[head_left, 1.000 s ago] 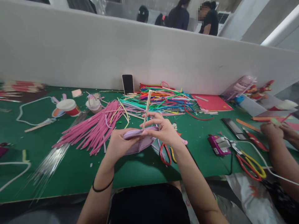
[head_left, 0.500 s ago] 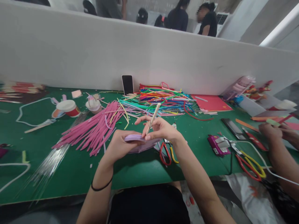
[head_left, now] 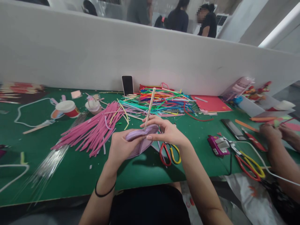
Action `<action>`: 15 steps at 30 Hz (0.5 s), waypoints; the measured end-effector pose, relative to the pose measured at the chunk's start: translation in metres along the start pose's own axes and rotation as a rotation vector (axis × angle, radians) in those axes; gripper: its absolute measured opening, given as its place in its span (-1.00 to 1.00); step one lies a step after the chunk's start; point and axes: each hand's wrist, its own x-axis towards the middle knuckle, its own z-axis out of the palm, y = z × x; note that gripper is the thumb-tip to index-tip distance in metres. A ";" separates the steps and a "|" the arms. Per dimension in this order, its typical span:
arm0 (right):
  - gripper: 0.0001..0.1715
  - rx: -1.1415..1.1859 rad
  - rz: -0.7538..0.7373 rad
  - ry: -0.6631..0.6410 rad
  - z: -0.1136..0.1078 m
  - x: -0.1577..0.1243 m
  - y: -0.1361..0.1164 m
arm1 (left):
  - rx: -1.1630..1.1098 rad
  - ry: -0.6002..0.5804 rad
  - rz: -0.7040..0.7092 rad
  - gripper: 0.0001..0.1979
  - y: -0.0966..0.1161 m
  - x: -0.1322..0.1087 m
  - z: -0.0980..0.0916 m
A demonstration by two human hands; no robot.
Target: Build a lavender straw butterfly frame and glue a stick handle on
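A lilac piece with a curved, heart-like outline (head_left: 142, 145) is in front of me, above the table. My left hand (head_left: 120, 145) is closed on its left side, thumb along the near edge. A pale wooden stick (head_left: 151, 101) rises almost upright from the top edge of the piece. The fingers of my right hand (head_left: 167, 131) are around the lower part of the stick, and its thumb lies against the lilac piece. How those fingers grip is partly hidden. Red-and-yellow-handled scissors (head_left: 170, 154) lie just beneath my right wrist.
Pink strips (head_left: 91, 128) spread to the left, over thin clear rods (head_left: 50, 164). Multicoloured strips (head_left: 161, 100) are heaped behind, beside a phone (head_left: 127, 85). Cups (head_left: 67, 108) stand at left. Rightward are a purple power block (head_left: 217, 146), another pair of scissors (head_left: 250, 165) and a co-worker's hands (head_left: 272, 134).
The stick has become more upright and shifted slightly left. My right thumb has come away from the stick's base, and the lilac piece has tilted, showing more of its curved face.
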 end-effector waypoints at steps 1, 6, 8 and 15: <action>-0.62 0.020 0.008 0.028 0.002 -0.001 0.000 | 0.017 0.006 0.005 -0.85 0.001 -0.001 0.002; -0.76 0.147 0.020 0.151 0.011 0.000 0.006 | 0.050 0.041 0.017 -0.84 0.003 -0.004 0.009; -0.80 0.183 0.002 0.192 0.014 0.001 0.010 | 0.058 0.066 0.014 -0.85 0.004 -0.004 0.011; -0.92 0.273 -0.024 0.359 0.028 0.003 0.023 | 0.120 0.175 0.030 -0.85 0.009 -0.008 0.020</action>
